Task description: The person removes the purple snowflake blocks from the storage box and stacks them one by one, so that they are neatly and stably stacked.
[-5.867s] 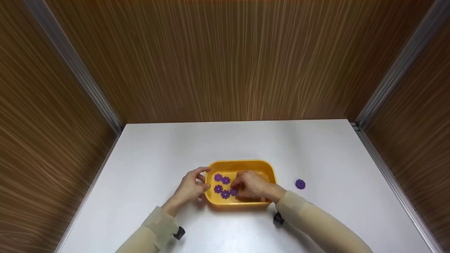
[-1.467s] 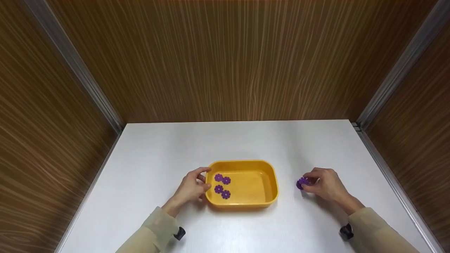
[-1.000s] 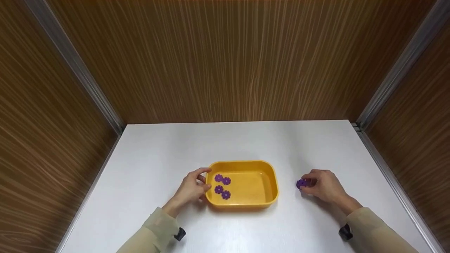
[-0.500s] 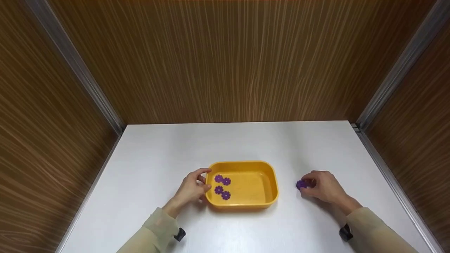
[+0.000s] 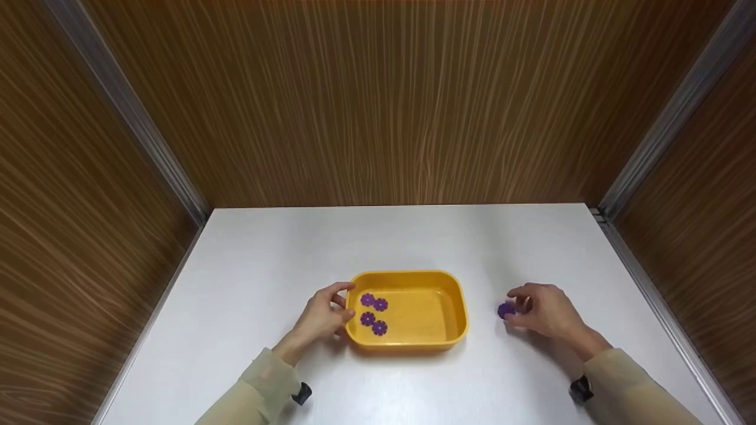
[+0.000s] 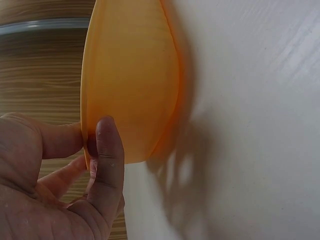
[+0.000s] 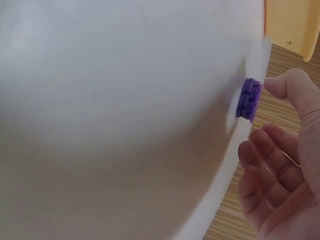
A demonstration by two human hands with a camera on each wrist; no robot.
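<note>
on the bench (image 5: 283, 248), the yellow tray (image 5: 419, 313) sits lower centre, its left end pinched in the left hand (image 5: 322, 310). lower right, the right hand (image 5: 548, 310) has just widened its grip, seemingly leaving one more on the purple stack (image 5: 505, 310); four purple discs (image 5: 367, 319) lie in the tray.

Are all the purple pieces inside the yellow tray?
No, the purple stack stands on the white table, outside the yellow tray.

1 yel. tray (image 5: 416, 313), 4 purp. discs (image 5: 380, 327) inside, 1 purp. stack (image 5: 505, 310) (qty unclear), 2 hands (image 5: 321, 314).
</note>
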